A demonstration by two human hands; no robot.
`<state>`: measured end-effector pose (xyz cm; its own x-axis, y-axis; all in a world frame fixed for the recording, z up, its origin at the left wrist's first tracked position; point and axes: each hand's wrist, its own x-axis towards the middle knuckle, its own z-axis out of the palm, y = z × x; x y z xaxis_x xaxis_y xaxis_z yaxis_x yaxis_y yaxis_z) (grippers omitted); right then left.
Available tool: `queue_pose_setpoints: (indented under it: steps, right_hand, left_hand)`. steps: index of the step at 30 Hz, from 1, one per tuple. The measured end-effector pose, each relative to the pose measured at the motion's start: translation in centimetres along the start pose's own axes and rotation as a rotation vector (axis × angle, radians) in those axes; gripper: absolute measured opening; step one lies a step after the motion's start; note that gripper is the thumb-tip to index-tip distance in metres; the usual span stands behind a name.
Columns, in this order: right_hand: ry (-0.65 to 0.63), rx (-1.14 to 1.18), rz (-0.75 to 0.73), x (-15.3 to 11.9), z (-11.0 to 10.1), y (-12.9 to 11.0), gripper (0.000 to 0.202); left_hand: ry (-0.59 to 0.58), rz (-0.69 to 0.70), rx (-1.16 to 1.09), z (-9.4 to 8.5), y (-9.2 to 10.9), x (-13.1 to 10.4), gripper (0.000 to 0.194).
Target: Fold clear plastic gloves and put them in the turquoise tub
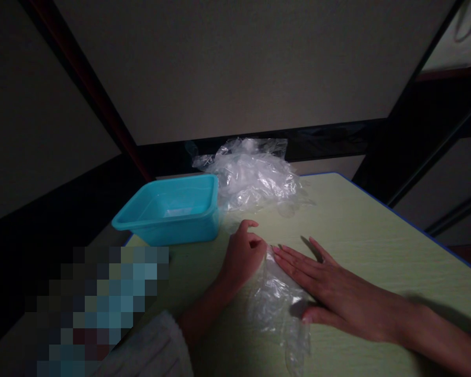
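Note:
A thin, clear plastic glove (277,301) lies crumpled on the table, with finger-like ends toward me. My left hand (245,254) is at its far end, fingers curled in and pinching its edge, though the pinch itself is partly hidden. Flat across the upper right part of the glove rests my right hand (322,285), fingers stretched out and thumb apart. The fingertips of both hands almost meet. Behind them sits a loose heap of clear plastic gloves (255,180), shiny and tangled.
A turquoise plastic basin (188,228) stands at the table's back left, beside the heap. The pale wood-look table (361,241) has a blue edge on the right. Close behind it rises a grey panel (235,68). The lower left is blurred into blocks.

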<state>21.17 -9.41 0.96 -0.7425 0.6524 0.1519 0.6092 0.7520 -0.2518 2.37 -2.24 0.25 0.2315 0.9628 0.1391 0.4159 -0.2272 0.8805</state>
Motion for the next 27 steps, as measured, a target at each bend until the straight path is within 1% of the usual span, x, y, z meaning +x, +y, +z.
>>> queue_pose_setpoints:
  steps: [4,9,13,16,18,20,24,25,27]
  right_hand:
    - [-0.025,-0.018,-0.005,-0.1,0.0,0.0,0.077]
    - [-0.026,-0.046,0.022,-0.1,0.2,0.0,0.08]
    - [-0.023,-0.058,0.04,-0.1,0.3,-0.1,0.08]
    - [-0.011,-0.082,0.055,-0.2,0.3,-0.2,0.083]
    - [0.009,-0.101,0.055,-0.5,0.4,-0.3,0.085]
    - [0.024,-0.12,0.057,-0.7,0.5,-0.4,0.086]
    - [0.023,-0.151,0.067,-1.1,0.8,-0.4,0.088]
    - [0.019,-0.156,0.067,-1.2,0.9,-0.4,0.089]
    - [0.015,-0.16,0.066,-1.1,0.9,-0.3,0.089]
  left_hand:
    - [0.012,0.008,0.014,0.0,0.0,-0.1,0.031]
    - [0.037,0.049,0.02,0.2,-0.4,-0.2,0.027]
    - [0.09,0.132,0.043,0.1,-0.5,-0.3,0.026]
    - [0.097,0.24,0.089,-0.2,-0.3,-0.9,0.025]
    - [0.048,0.324,0.116,-0.4,0.0,-1.6,0.024]
    - [-0.039,0.402,0.163,-0.6,0.3,-2.5,0.026]
    - [-0.252,0.563,0.442,-0.8,0.6,-3.9,0.041]
    - [-0.29,0.579,0.517,-0.8,0.6,-4.1,0.043]
    - [-0.336,0.566,0.629,-0.9,0.6,-4.3,0.045]
